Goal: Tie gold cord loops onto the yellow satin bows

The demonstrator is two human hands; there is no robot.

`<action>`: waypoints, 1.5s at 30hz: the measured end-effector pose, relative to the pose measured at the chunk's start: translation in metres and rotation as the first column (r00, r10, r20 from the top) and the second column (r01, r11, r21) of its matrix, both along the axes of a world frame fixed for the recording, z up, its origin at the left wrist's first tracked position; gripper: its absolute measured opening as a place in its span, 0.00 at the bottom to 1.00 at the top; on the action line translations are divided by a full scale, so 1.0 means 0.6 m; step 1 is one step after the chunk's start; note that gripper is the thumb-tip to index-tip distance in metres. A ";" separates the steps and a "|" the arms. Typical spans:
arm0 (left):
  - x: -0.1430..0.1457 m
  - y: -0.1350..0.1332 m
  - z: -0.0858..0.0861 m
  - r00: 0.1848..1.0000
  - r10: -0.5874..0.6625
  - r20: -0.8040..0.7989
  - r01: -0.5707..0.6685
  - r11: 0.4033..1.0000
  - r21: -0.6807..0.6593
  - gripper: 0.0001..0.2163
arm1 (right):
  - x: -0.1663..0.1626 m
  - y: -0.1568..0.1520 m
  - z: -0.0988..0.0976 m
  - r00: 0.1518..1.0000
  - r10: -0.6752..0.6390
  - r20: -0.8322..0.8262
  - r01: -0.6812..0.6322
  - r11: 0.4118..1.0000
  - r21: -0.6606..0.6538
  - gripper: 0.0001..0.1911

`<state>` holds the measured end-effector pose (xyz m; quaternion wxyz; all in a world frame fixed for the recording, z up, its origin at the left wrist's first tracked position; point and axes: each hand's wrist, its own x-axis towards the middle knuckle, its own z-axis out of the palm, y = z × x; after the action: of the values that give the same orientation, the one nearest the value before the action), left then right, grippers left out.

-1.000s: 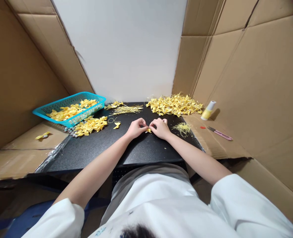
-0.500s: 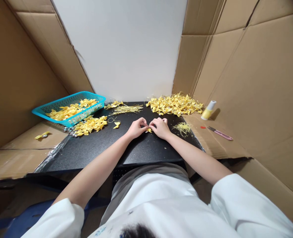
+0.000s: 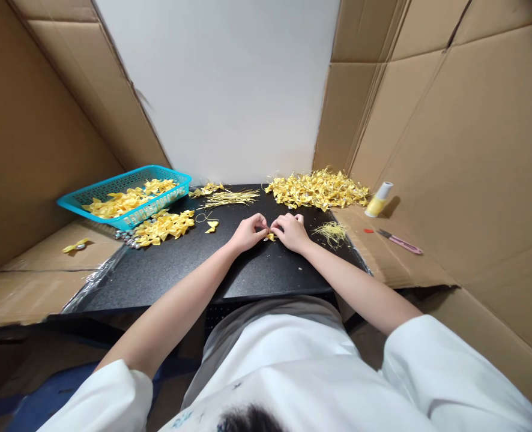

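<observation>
My left hand (image 3: 248, 232) and my right hand (image 3: 292, 232) meet over the middle of the black table (image 3: 180, 270). Both have their fingers curled in a pinch on one small yellow ribbon bow (image 3: 270, 236) held between them, just above the tabletop. A loose yellow bow (image 3: 211, 226) lies a little to the left of my left hand. A tuft of cut yellow thread (image 3: 331, 231) lies just right of my right hand.
A turquoise basket (image 3: 113, 191) with yellow bows stands at the back left, a heap of bows (image 3: 164, 226) in front of it. A large bow pile (image 3: 319, 189) and gold strands (image 3: 227, 198) lie at the back. A thread spool (image 3: 377, 200) and pink snips (image 3: 399, 242) rest on cardboard at right.
</observation>
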<state>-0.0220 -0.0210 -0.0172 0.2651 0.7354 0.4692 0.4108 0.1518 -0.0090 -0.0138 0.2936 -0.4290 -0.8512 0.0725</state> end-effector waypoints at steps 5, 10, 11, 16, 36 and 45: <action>-0.002 0.002 -0.003 1.000 -0.008 0.020 0.008 1.000 -0.007 0.08 | 0.000 0.002 -0.002 1.000 -0.001 0.002 0.001 1.000 0.005 0.08; -0.002 0.006 -0.009 0.998 -0.025 0.060 0.026 0.999 -0.020 0.09 | 0.000 0.002 -0.003 1.000 -0.002 0.000 0.002 1.000 0.017 0.08; -0.002 0.007 -0.009 0.997 -0.028 0.069 0.030 0.999 -0.025 0.10 | 0.000 0.002 -0.003 1.000 -0.003 -0.002 0.003 1.000 0.021 0.08; -0.001 0.008 -0.009 0.992 -0.046 0.119 0.052 0.997 -0.051 0.12 | -0.001 0.001 -0.003 1.000 -0.009 -0.013 0.009 1.000 0.030 0.08; -0.004 0.007 -0.009 0.977 -0.092 0.194 0.115 0.987 -0.113 0.13 | 0.002 0.000 -0.002 0.998 0.002 -0.057 -0.002 1.000 -0.005 0.05; -0.001 0.009 -0.008 0.969 -0.051 0.242 0.083 0.989 -0.124 0.13 | 0.006 -0.003 0.003 0.993 -0.038 -0.114 0.037 0.999 -0.003 0.07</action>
<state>-0.0224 -0.0157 -0.0222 0.3817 0.6769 0.4352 0.4546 0.1554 -0.0109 -0.0118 0.3430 -0.4402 -0.8247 0.0917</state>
